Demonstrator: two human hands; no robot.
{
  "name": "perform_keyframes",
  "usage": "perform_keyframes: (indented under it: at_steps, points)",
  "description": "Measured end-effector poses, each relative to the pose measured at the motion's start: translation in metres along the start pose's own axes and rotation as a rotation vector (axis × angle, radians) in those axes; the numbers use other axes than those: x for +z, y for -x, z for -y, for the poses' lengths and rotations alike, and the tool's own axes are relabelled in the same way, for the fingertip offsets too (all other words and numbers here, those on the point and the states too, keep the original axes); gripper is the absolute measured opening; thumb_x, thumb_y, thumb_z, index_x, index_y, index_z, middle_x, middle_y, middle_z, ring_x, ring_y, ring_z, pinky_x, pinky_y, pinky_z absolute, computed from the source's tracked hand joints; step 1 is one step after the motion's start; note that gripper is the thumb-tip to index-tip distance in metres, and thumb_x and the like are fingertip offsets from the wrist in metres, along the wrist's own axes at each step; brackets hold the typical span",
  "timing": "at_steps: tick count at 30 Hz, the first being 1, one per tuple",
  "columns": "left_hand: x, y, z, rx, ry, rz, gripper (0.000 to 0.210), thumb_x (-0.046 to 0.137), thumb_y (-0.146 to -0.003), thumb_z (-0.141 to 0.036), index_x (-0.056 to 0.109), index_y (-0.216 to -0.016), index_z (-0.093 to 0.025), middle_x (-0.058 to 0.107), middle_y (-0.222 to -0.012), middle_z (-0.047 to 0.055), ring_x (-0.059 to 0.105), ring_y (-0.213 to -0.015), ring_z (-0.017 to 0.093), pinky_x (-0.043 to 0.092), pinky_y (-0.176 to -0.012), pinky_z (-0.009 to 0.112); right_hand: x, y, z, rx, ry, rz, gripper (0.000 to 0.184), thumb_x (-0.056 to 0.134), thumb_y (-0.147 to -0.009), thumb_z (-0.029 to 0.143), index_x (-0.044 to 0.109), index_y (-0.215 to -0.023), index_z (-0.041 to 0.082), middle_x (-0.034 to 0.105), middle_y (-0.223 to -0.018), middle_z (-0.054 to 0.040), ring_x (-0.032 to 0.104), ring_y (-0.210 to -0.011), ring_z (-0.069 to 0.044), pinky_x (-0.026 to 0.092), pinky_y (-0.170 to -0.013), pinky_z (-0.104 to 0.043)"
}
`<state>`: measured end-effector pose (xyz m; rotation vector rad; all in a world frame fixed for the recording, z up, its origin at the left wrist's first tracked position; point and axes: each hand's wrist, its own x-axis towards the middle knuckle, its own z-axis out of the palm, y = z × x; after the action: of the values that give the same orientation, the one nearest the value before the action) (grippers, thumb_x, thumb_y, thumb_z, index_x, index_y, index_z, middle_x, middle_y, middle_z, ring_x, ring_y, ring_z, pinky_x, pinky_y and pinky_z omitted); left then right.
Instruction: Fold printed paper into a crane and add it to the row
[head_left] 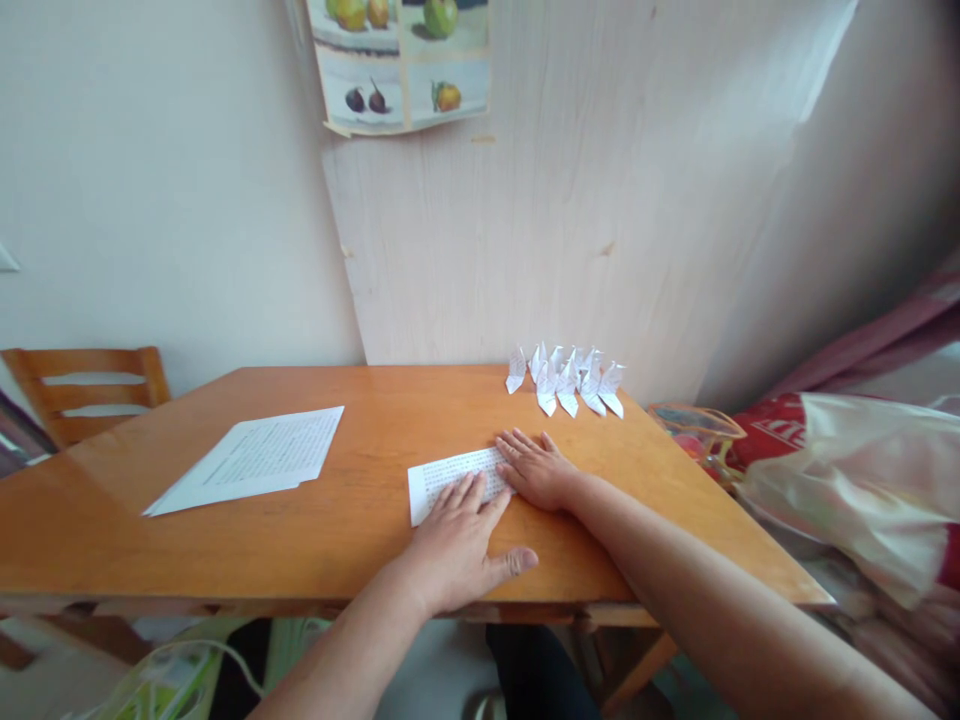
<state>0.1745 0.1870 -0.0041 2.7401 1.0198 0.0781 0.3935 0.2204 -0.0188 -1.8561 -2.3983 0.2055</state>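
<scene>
A folded sheet of printed paper (439,480) lies flat near the front of the wooden table (330,550). My left hand (465,545) rests on its lower edge, fingers stretched out and thumb spread to the right. Across the paper's right end lies my right hand (536,468), flat with its fingers pointing left. Both hands press on the paper without gripping it, and they hide its right part and lower edge. Several folded paper figures (568,385) stand in a cluster at the back right of the table.
A stack of printed sheets (259,460) lies on the table's left side. Behind it stands a wooden chair (97,395). Plastic bags (847,470) crowd the table's right edge. A fruit poster (405,65) hangs on the wall behind.
</scene>
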Motion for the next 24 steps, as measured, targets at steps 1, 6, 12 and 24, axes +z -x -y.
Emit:
perform_keyframes:
  at_steps: [1,6,12,24]
  points:
    - [0.002,0.001,-0.001,-0.012,-0.005,-0.014,0.094,0.027,-0.084,-0.084,0.024,-0.159,-0.027,0.016,-0.167,0.011,0.010,-0.153,0.036,0.011,-0.122,0.055,0.000,0.000,0.000,0.001,0.003,0.001,0.068,0.017,-0.103,0.053,0.019,-0.160,0.017,0.016,-0.166,-0.0105,0.009,-0.154,-0.028,0.007,-0.118,-0.063]
    - [0.008,0.005,-0.006,-0.041,0.008,-0.073,0.094,0.027,-0.083,-0.086,0.028,-0.157,-0.029,0.018,-0.166,0.010,0.009,-0.154,0.034,0.008,-0.123,0.055,0.004,-0.001,-0.004,0.008,0.026,-0.001,0.068,0.017,-0.103,0.055,0.019,-0.160,0.018,0.016,-0.166,-0.0103,0.009,-0.154,-0.028,0.008,-0.118,-0.063]
    - [0.007,0.014,-0.005,-0.057,0.020,-0.092,0.092,0.028,-0.083,-0.085,0.029,-0.156,-0.030,0.021,-0.166,0.009,0.014,-0.154,0.031,0.009,-0.123,0.054,0.008,-0.002,-0.007,0.010,0.043,0.004,0.068,0.017,-0.102,0.055,0.019,-0.160,0.020,0.017,-0.166,-0.0083,0.010,-0.153,-0.028,0.009,-0.119,-0.062]
    - [-0.001,0.049,0.020,-0.108,-0.011,-0.103,0.076,0.025,-0.092,-0.075,0.038,-0.152,-0.030,0.026,-0.164,0.009,0.015,-0.154,0.030,0.000,-0.121,0.063,0.007,0.000,-0.007,0.015,0.027,-0.004,0.070,0.015,-0.102,0.057,0.020,-0.160,0.019,0.018,-0.165,-0.0072,0.010,-0.153,-0.027,0.009,-0.120,-0.059]
